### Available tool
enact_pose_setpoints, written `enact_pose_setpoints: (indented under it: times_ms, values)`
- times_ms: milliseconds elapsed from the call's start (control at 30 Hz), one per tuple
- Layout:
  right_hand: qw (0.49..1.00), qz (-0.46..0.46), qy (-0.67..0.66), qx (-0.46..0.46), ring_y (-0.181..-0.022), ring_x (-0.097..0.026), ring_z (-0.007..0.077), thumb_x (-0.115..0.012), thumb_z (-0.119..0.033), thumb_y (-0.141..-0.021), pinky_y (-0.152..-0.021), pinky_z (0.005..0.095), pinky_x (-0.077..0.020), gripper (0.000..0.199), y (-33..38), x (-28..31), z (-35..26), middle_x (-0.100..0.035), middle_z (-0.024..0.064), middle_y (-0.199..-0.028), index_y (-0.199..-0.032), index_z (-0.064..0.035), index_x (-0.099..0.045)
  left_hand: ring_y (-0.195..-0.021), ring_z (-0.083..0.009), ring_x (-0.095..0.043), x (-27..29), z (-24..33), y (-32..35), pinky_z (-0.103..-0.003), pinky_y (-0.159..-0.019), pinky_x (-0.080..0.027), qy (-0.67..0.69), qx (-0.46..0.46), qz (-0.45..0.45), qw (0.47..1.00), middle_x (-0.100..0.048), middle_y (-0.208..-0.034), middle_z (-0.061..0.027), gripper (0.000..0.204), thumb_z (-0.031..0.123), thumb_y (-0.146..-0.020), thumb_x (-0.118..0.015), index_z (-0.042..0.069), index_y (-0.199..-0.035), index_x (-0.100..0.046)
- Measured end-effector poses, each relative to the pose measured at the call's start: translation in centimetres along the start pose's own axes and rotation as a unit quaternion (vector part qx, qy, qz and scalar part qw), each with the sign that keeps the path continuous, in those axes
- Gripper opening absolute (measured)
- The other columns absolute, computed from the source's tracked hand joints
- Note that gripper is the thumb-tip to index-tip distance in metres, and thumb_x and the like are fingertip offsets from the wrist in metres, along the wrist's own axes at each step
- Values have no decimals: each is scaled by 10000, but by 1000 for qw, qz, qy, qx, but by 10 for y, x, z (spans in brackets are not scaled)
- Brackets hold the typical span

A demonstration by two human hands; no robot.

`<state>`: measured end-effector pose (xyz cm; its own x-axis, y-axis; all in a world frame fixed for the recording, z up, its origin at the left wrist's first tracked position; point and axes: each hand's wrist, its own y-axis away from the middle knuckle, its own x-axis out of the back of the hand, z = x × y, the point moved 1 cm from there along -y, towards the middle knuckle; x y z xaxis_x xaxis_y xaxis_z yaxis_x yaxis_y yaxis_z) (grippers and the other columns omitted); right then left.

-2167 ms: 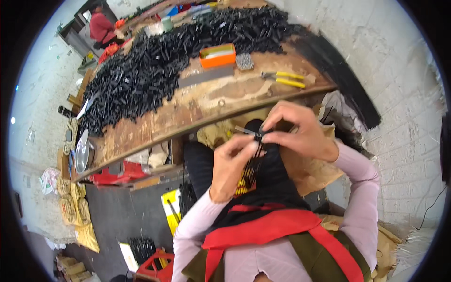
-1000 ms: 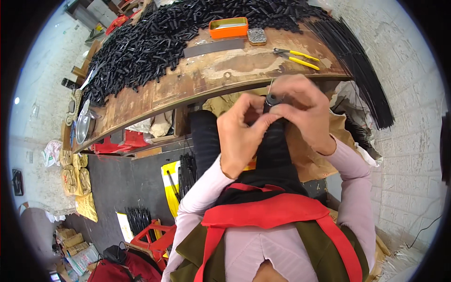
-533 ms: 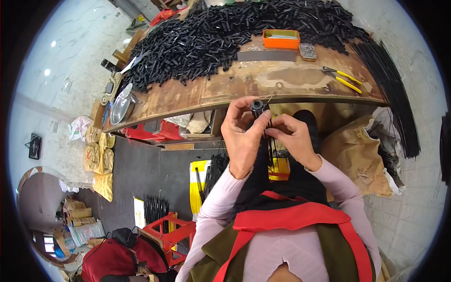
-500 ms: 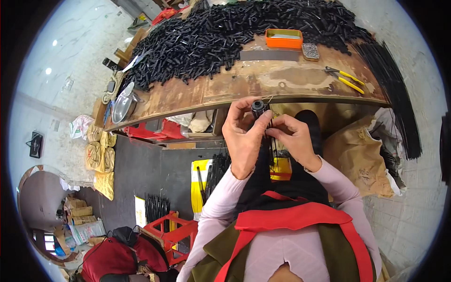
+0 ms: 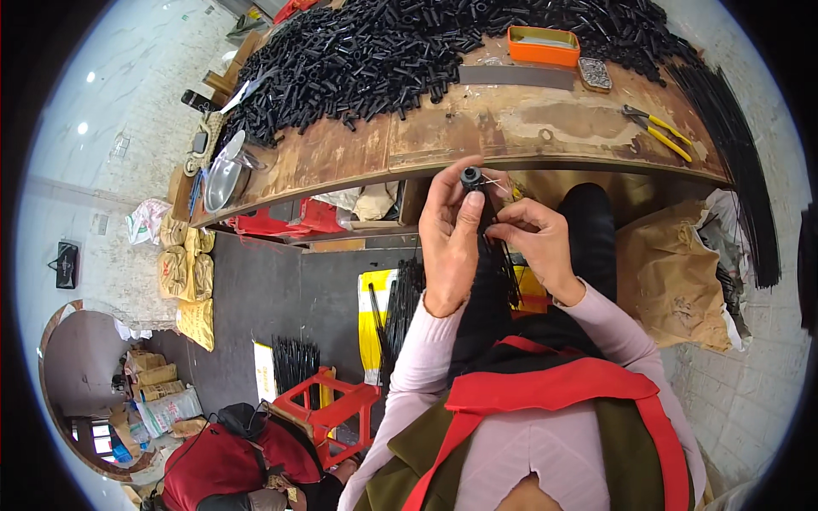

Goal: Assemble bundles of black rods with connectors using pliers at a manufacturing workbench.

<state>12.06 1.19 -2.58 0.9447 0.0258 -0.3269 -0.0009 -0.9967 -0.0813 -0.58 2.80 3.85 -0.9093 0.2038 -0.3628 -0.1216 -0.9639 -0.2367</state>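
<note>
My left hand (image 5: 450,243) is closed around a short black plastic cylinder with a round hollow end (image 5: 471,175), held upright in front of the table edge. Its thumb lies along the near side of the piece. A thin pale wire (image 5: 494,181) sticks out to the right beside the hollow end. Thin black rods (image 5: 512,277) hang below the fingers, over my lap. Just right of the cylinder, my right hand (image 5: 542,244) has its thumb and forefinger pinched together by the rods. What lies between those fingertips is too small to make out.
On the wooden table (image 5: 341,170) lie a large heap of black tubes (image 5: 375,68), an orange box (image 5: 543,47), a tin (image 5: 594,75), yellow-handled pliers (image 5: 656,132) and a metal scoop (image 5: 226,179). Long black rods (image 5: 733,162) hang at the right. A person in dark red (image 5: 204,473) is at lower left.
My left thumb has straightened upward along the cylinder. The right hand has drawn slightly away from the left one. The whole view has shifted a little.
</note>
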Motion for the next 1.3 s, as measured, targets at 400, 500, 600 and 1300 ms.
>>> enact_pose_setpoints:
  times_ms: [400, 500, 600, 1300]
  values:
    - [999, -9, 13, -38, -790, -634, 85, -709, 42, -824, -701, 231, -511, 128, -13, -17, 10, -687, 41, -849, -947, 30, -675, -793, -85, -491, 8, -9, 1, -215, -722, -421, -178, -74, 75, 978, -543, -928, -41, 255, 96, -1016, -461, -13, -1246, -480]
    - [984, 11, 174, 26, -765, -653, 94, -698, 52, -808, -677, 226, -503, 158, -11, -5, 5, -708, 65, -859, -963, 29, -677, -788, -126, -509, 6, -22, -8, -250, -720, -432, -197, -72, 74, 975, -553, -920, -75, 271, 62, -986, -459, -12, -1245, -486]
    - [795, -50, 546, 261, -625, -622, 235, -728, -102, -786, -565, 324, -488, 78, -15, 13, -22, -629, 84, -718, -830, -75, -669, -833, -213, -540, 6, -20, -16, -334, -778, -454, -288, -104, 82, 948, -568, -1039, -155, 295, 53, -940, -458, -25, -1219, -518]
    - [941, 61, 331, 35, -811, -570, 148, -577, -317, -960, -710, 302, -461, 346, -69, 244, -115, -600, 77, -883, -1084, 6, -571, -577, -67, -363, -35, -57, -41, -233, -536, -297, -26, 109, -25, 993, -442, -677, 15, 164, 110, -902, -657, 30, -968, -530]
